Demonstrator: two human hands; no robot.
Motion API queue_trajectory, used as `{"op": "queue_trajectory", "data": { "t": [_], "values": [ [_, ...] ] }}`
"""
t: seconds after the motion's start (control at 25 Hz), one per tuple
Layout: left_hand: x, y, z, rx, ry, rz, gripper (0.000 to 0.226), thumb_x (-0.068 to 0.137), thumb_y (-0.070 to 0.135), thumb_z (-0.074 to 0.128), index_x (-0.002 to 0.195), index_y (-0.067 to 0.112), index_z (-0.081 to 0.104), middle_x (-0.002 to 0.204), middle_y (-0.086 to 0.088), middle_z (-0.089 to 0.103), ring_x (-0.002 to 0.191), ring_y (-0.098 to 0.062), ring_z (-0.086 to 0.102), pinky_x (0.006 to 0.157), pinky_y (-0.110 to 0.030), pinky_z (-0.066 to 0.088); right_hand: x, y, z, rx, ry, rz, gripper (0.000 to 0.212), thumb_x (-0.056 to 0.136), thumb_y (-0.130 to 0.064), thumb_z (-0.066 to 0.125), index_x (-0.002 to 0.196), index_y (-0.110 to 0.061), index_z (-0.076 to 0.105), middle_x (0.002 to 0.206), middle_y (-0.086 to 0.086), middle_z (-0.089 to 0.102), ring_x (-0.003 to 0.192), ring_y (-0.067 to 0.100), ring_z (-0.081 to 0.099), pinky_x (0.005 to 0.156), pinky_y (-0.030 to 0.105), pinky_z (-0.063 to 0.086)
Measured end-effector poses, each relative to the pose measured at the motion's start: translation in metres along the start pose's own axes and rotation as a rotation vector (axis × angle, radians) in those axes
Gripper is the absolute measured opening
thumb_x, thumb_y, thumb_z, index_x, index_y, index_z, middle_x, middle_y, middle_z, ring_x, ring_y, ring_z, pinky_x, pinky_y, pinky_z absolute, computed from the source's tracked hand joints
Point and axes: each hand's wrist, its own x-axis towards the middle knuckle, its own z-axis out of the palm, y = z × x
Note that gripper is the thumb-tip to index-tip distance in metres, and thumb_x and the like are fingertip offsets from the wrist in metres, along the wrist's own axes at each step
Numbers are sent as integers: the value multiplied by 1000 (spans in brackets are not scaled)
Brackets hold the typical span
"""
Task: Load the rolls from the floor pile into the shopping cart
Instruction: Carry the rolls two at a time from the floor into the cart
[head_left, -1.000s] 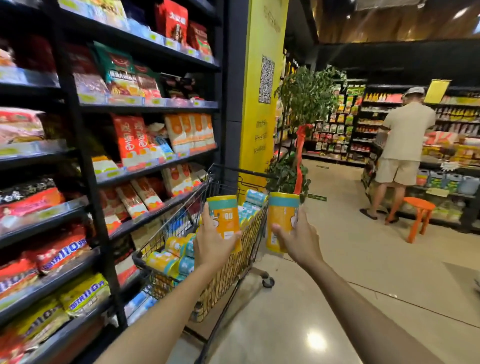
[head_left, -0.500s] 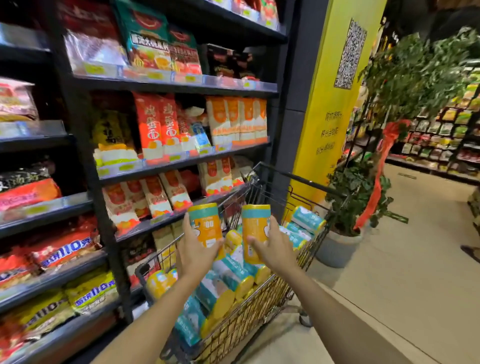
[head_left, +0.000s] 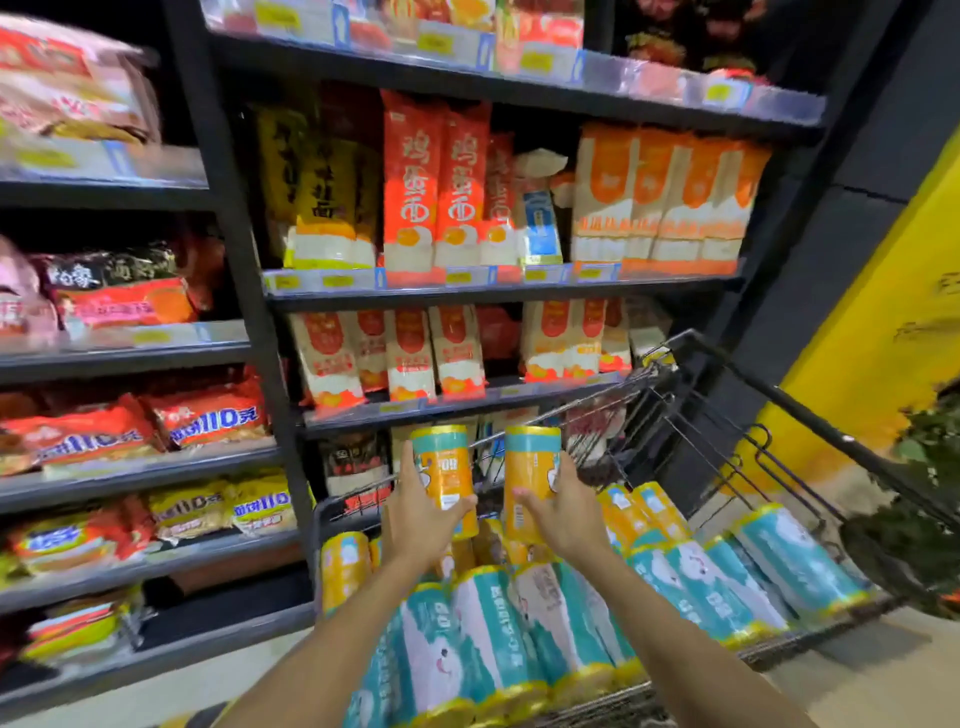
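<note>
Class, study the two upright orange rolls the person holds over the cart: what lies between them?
Nothing: in the head view the left roll and right roll stand apart; the gap shows only the cart's wire side behind them.

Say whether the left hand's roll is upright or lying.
Upright: the left hand holds its roll on end above the cart.

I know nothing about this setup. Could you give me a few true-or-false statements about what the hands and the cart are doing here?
1. The left hand grips an upright orange roll. True.
2. The right hand is empty. False: it grips a second orange roll.
3. The shopping cart is empty. False: teal rolls lie piled in it.
4. Both held rolls are over the cart. True.
</note>
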Motion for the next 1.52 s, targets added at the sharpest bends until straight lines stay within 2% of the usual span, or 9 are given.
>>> {"op": "queue_trajectory", "data": {
  "t": [0.12,0.28,0.48,0.56,0.64,0.96,1.2,1.4,1.52],
  "values": [
    [10,-15,22,78,41,-114,110,70,46,80,153,21,11,129,-9,60,116,-30,56,89,-37,47,32,21,20,-13,-140,-38,73,88,-44,63,142,-6,32,69,-2,55,82,30,61,64,34,40],
    [17,-22,55,146,19,-285,110,74,46,77,153,19,6,132,-9,58,120,-28,54,92,-33,43,66,48,41,-91,-366,9,74,89,-47,61,144,-9,28,115,13,64,113,32,57,85,35,43],
    [21,-37,79,180,-121,-434,109,75,45,77,153,18,6,144,-7,47,130,-24,47,98,-30,40,78,70,58,-166,-565,125,74,88,-52,59,139,-5,34,127,11,58,120,30,53,91,33,43],
    [19,-41,87,227,-220,-461,107,78,43,74,153,17,3,149,-5,39,135,-24,40,101,-28,35,80,76,66,-208,-609,139,70,86,-57,59,129,-4,45,125,12,59,116,29,55,88,33,44],
    [23,-43,94,244,-273,-481,107,79,43,73,153,15,2,151,-5,36,137,-24,37,102,-28,34,84,74,71,-216,-616,152,65,85,-58,59,122,-6,49,123,11,60,114,29,57,87,34,46],
    [32,-46,102,347,-367,-534,113,75,51,74,151,12,0,146,-10,40,131,-29,44,100,-33,40,82,55,79,-315,-516,262,73,86,-55,61,137,-8,38,130,6,57,120,26,55,91,34,47],
    [30,-45,100,288,-341,-531,122,66,51,81,151,13,3,145,-8,43,128,-29,47,99,-37,45,76,50,71,-369,-495,285,57,78,-57,69,115,-15,55,117,1,63,110,21,60,80,30,48],
    [30,-54,91,166,-342,-511,110,68,39,84,152,16,15,148,-4,39,132,-25,43,100,-32,41,71,49,67,-441,-506,237,55,78,-60,66,108,-15,60,112,1,64,108,21,61,77,29,48],
    [28,-52,88,220,-323,-474,103,66,35,85,149,17,26,144,-2,45,129,-22,46,100,-31,42,70,48,61,-509,-499,137,46,86,-57,59,106,-15,63,113,3,64,107,23,61,79,30,48]
  ]
}}
